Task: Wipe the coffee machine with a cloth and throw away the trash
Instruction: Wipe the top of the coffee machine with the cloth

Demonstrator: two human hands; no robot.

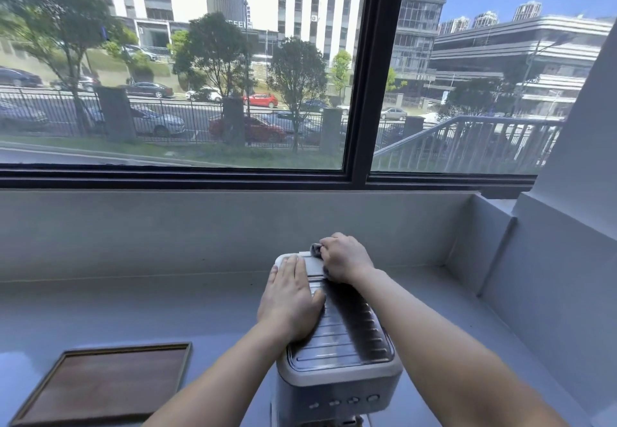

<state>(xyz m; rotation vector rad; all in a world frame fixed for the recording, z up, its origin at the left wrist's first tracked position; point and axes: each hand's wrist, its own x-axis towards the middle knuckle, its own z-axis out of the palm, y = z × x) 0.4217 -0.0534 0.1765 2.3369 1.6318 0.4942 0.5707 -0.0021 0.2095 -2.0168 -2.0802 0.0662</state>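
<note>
The machine was seen standing on the grey counter below a window, with its ribbed metal top turned up and a row of buttons on its near face. The left hand was laid flat on the left part of that top, fingers straight and close together, nothing gripped. The right hand was placed at the far end of the top, its fingers curled and clamped on a grey cloth, of which only a bunched corner was shown. A wooden tray was set on the counter to the left, apart from the machine. No trash could be made out.

The cloth was judged soft and light, best kept bunched in the fist and pressed down under the palm. The machine was judged heavy and stiff, with a smooth casing that might slide under a push. It would best be steadied from above by a flat palm, clear of the buttons.
</note>
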